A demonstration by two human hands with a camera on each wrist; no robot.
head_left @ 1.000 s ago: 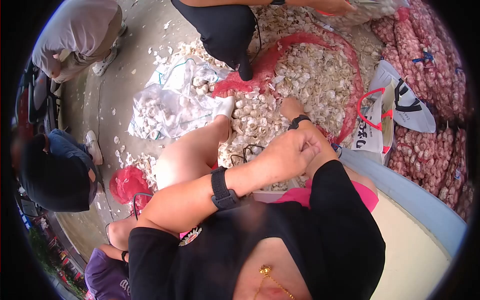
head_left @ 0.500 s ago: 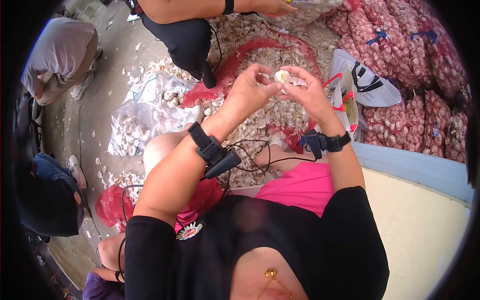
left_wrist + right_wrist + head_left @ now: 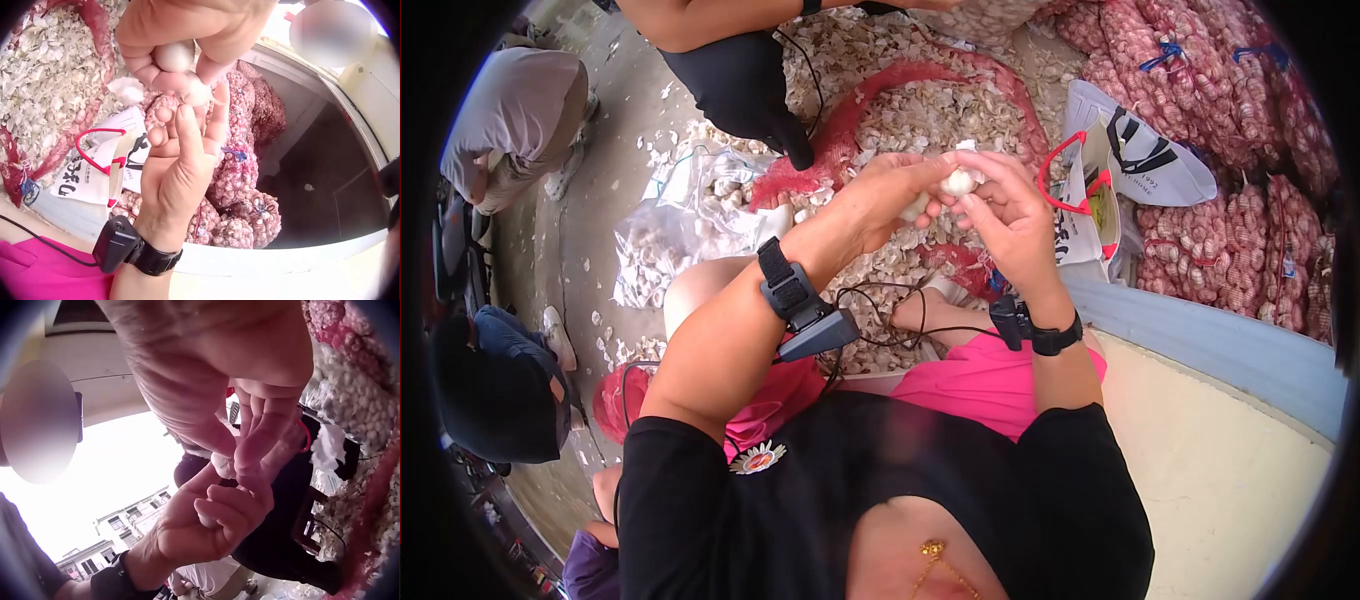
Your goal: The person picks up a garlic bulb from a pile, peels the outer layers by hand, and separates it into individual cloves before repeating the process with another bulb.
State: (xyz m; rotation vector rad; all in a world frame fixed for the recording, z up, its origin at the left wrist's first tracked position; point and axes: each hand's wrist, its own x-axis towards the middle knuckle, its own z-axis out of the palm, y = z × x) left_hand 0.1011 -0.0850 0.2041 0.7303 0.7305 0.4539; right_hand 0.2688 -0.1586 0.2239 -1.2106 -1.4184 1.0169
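Both hands meet over a heap of garlic skins, working on a peeled-looking white garlic bulb. My left hand pinches it from the left with thumb and fingertips. A second pale garlic bulb sits within the left hand's curled fingers, partly hidden by them. From the other side my right hand pinches the first bulb between thumb and fingers, seen close in the right wrist view. A loose flake of white skin shows just beyond the fingers.
Red net sacks of garlic are stacked at right, beside a white bag with red handles. A clear plastic bag of bulbs lies left of the skin heap. Another person's dark-clad leg is ahead. Cables run between the wrist cameras.
One second ago the right hand was down at the heap and the left lay over the right forearm. Both then rose together to the bulb; now they are closer and a skin flake has come away.
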